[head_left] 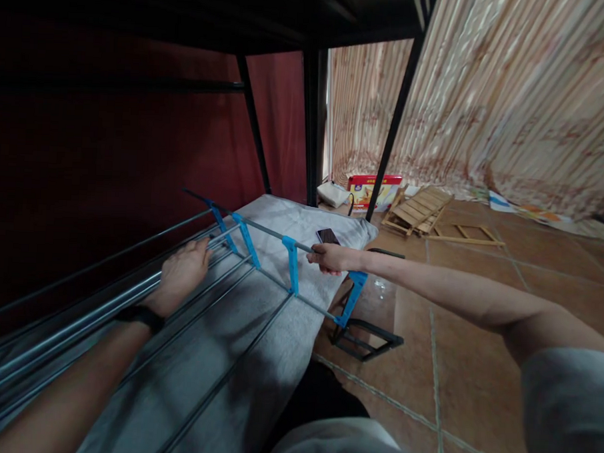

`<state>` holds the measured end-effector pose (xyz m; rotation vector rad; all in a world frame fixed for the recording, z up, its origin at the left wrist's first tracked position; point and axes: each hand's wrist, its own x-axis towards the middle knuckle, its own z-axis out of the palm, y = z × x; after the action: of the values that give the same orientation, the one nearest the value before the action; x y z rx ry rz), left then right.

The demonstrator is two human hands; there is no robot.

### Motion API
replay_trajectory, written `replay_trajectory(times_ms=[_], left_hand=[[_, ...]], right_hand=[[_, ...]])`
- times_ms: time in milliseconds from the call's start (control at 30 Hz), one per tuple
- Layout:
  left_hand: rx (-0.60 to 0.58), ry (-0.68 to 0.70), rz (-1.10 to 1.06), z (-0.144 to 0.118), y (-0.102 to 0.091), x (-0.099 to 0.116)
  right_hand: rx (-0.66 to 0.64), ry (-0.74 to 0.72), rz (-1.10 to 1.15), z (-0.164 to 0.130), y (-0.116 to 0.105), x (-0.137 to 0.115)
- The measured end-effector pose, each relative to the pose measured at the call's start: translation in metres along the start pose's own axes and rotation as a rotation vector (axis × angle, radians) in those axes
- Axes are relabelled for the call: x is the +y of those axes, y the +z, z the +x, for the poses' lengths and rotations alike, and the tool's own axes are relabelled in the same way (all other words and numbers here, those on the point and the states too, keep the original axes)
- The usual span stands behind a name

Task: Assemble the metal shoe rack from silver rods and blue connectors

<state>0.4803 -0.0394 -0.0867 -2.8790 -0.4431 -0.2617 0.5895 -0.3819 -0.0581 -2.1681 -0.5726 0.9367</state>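
Note:
A metal drying rack (260, 271) with grey rods and blue plastic joints lies across a grey mattress (292, 219) under a dark bunk frame. My left hand (182, 275), with a black band on the wrist, grips a bundle of the rack's rods at the left. My right hand (328, 258) is closed around the rack's end rod, between two blue joints. A dark phone (327, 235) lies on the mattress just beyond my right hand.
Black bed posts (314, 127) stand at the mattress's far end. A red curtain hangs at left. On the tiled floor (477, 341) lie a black metal frame (364, 336), wooden slats (417, 208), a red box (371, 189) and a white pouch (332, 193).

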Motion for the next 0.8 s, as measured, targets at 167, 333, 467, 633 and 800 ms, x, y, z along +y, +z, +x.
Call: replay_trajectory(times_ms=[167,333,467,633,800], left_hand=[[0.012,-0.006,0.054,0.003,0.003,0.006],[0.008,-0.016,0.034,0.005,0.002,0.011],[-0.001,-0.040,-0.008,0.008,0.004,0.015],[0.005,-0.013,-0.049,0.010,0.007,0.009],[0.044,0.023,-0.076,0.005,0.009,0.003]], right_hand=[[-0.075,-0.044,0.135,-0.002,-0.004,0.002],[-0.130,-0.047,0.261,0.001,0.001,0.006],[-0.128,-0.041,0.301,0.003,0.000,0.007],[-0.086,-0.055,0.192,0.011,-0.006,0.008],[0.057,-0.119,-0.050,0.026,-0.003,0.006]])
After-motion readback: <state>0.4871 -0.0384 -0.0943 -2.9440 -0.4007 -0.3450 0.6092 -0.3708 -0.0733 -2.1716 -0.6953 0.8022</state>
